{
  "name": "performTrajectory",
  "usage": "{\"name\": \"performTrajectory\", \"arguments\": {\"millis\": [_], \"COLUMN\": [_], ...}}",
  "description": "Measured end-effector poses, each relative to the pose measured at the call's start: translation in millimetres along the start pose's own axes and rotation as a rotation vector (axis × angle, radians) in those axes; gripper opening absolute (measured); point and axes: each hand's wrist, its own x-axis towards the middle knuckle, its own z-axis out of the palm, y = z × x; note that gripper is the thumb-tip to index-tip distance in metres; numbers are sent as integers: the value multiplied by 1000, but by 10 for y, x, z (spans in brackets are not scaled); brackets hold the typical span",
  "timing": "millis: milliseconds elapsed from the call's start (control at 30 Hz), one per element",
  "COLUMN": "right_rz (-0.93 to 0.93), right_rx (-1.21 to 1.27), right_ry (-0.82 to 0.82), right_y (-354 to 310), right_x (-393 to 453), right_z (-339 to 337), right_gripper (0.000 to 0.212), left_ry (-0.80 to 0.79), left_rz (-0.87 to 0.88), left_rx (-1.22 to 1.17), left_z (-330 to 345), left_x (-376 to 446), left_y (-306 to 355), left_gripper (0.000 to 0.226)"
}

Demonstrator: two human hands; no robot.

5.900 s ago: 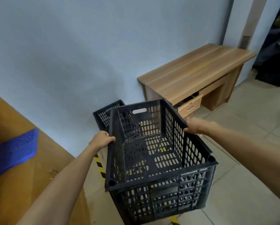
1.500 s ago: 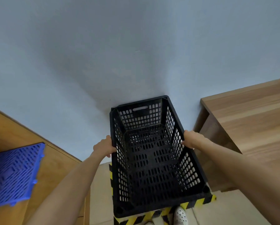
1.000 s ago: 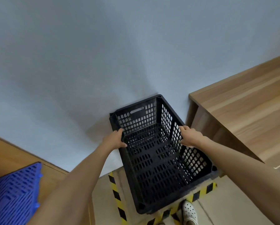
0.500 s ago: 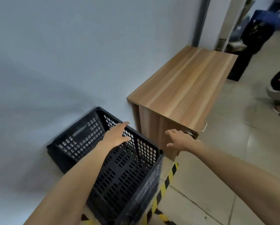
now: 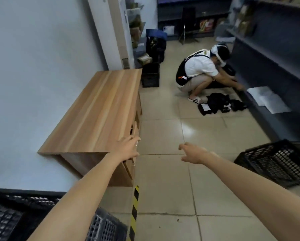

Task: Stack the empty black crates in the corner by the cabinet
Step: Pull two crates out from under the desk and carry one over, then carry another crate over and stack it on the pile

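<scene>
The stacked black crates (image 5: 10,216) sit at the bottom left against the wall, partly cut off by the frame and crossed by my left forearm. Another black crate (image 5: 278,162) rests on the floor at the right edge. A third black crate (image 5: 150,77) stands far off past the wooden cabinet (image 5: 97,115). My left hand (image 5: 127,146) hovers empty with fingers spread over the cabinet's near corner. My right hand (image 5: 193,153) is empty too, fingers apart, out over the tiled floor.
A person (image 5: 198,72) crouches on the floor at the far right by dark shelving (image 5: 271,54), with black items (image 5: 218,103) spread beside them. Yellow-black floor tape (image 5: 134,209) runs along the stack. Tiled floor lies between the cabinet and the right crate.
My hands let go of the crate after setting it on the stack. My view swung right, from the corner to the room; both hands now hang empty in front.
</scene>
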Motion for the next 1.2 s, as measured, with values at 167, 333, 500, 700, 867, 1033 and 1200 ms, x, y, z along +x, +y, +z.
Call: {"name": "performTrajectory", "arguments": {"millis": [167,333,500,700,867,1033,1200], "right_rz": [190,341,500,706,788,838,857], "right_rx": [41,93,192,332,396,411,415], "right_ry": [22,74,97,39,46,92,189], "right_y": [1411,2505,3319,4083,4670,5357,5948], "right_x": [-576,-1201,-1840,-2316,-2320,-2169,-1987], "right_z": [-88,-49,118,436,397,22,-238], "right_gripper": [53,54,50,49,48,42,44], "left_ry": [-1,-53,-123,-187,-226,-219,-215], "left_rz": [216,366,521,727,851,905,910], "left_rx": [185,278,343,406,493,537,565], "left_z": [73,211,343,580,774,692,623], "left_x": [625,1085,1414,1848,2429,3198,3865], "left_y": [1447,2729,3807,4933,5647,6321,6999], "left_gripper": [70,71,68,67,68,68,66]}}
